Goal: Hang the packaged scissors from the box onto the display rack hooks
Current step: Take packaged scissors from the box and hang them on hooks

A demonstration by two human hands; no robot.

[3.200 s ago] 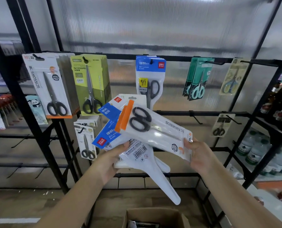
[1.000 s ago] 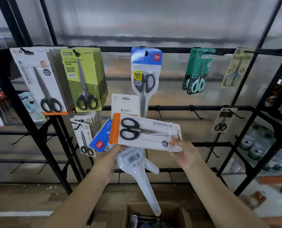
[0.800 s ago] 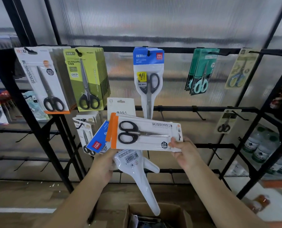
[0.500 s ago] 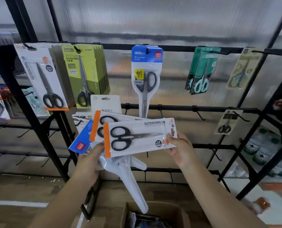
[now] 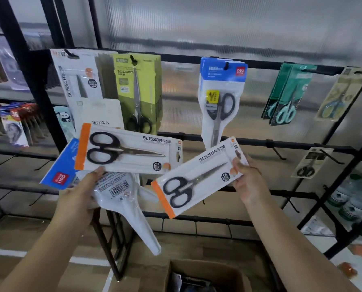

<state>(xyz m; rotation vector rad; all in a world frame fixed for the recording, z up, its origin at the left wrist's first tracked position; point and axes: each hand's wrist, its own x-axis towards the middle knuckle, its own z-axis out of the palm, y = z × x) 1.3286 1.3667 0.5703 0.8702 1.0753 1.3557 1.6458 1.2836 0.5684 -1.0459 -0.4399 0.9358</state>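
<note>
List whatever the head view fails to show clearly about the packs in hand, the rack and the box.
- Cardboard box: cut off by the bottom edge; contents dark and unreadable.
- Fan of packs in the left hand: the front white orange-edged scissors pack covers the rest, so the count is unclear.
- Hanging hole of the white orange-edged pack in the right hand: hidden by fingers.
- Small scissors card on the lower hook: print too small.

Box point(image 5: 207, 275) was cut off by bottom edge, contents unclear. White pack point(image 5: 98, 114) sat half hidden behind orange-edged pack point(image 5: 125, 152). Far-left shelf goods point(image 5: 13, 123) were blurred.
</note>
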